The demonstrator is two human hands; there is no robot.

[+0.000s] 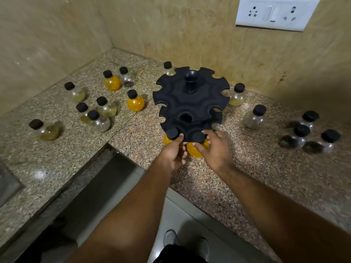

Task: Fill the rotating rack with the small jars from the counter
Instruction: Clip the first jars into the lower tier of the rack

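A black rotating rack (190, 103) with notched slots stands on the granite counter (247, 168). Two orange-filled jars with black caps hang in its near slots. My left hand (171, 154) grips the left jar (171, 134) at its neck. My right hand (214, 149) holds the right jar (197, 147), fingers around its neck and body. Several more small round jars with black caps stand on the counter to the left, such as an orange one (135, 102), and several stand to the right, such as a clear one (253, 117).
The counter forms an L in a tiled corner. A wall socket plate (273, 13) is at the upper right. The counter's front edge runs diagonally below my arms, with the floor and my feet (187, 242) beneath. A sink edge (7, 185) shows at the far left.
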